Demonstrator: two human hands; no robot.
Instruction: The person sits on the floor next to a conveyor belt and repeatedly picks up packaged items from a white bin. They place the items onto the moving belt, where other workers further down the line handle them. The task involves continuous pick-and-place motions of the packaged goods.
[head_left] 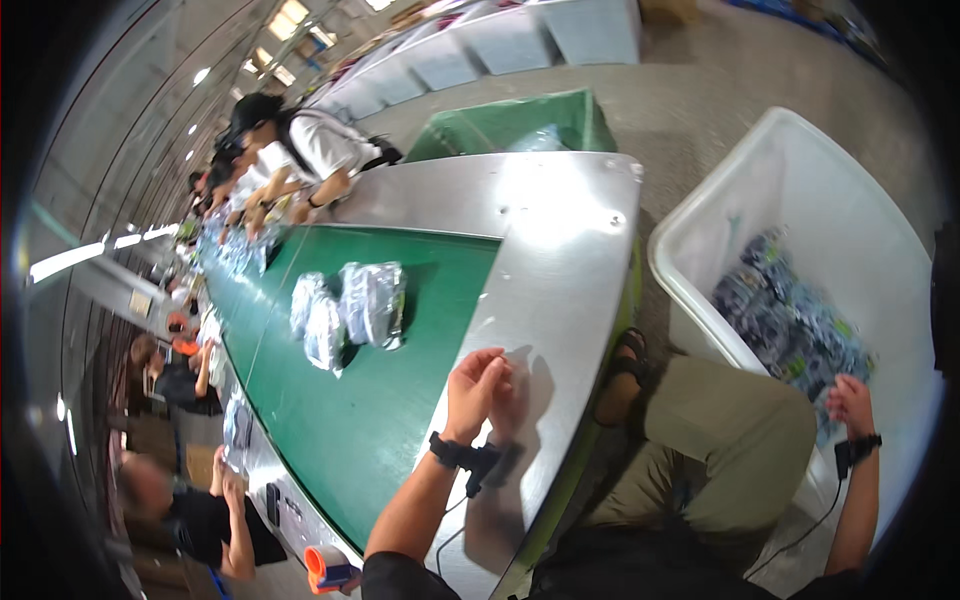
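Note:
My left hand rests over the steel edge of the conveyor, fingers curled loosely and holding nothing. A black band with a small device sits on that wrist. Clear plastic packets with dark printed contents lie together on the green belt just beyond it. My right hand reaches down into a white plastic bin at my right, fingers closing among several blue and green packets; whether it grips one I cannot tell.
Other people work along both sides of the belt, one in a white shirt at the far side. More packets lie further up the belt. A green bin stands past the conveyor's end, with grey bins behind it. An orange-tipped tool lies near the lower edge.

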